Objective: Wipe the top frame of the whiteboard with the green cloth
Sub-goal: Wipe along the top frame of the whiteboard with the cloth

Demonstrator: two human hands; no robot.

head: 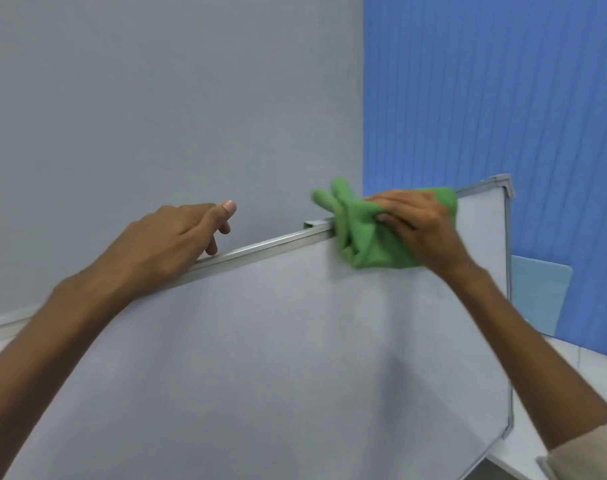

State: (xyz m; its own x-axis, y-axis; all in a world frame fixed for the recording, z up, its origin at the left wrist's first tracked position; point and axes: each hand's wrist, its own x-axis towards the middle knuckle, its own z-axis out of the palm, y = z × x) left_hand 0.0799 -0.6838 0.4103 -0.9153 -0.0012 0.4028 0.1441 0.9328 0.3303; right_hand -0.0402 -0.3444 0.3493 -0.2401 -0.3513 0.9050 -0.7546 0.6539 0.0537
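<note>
Head view: grey wall (156, 98) across the upper left, blue blinds (503, 98) to the right. Whiteboard (260, 358) below, tilted in the picture, surface blank, top frame (271, 242) a metal strip rising from left to right to the corner (503, 183). Pale blue panel (537, 292) past the board's right edge. Left hand (170, 244) resting on the frame left of centre, fingers loosely curled over the edge, thumb out, holding nothing. Right hand (416, 226) further right, closed on the cloth (364, 233) and pressing it against the frame. Cloth green, bunched, draped over the frame and onto the board face, folds sticking up at its left end. Small metal clip (312, 224) on the frame just left of the cloth.
</note>
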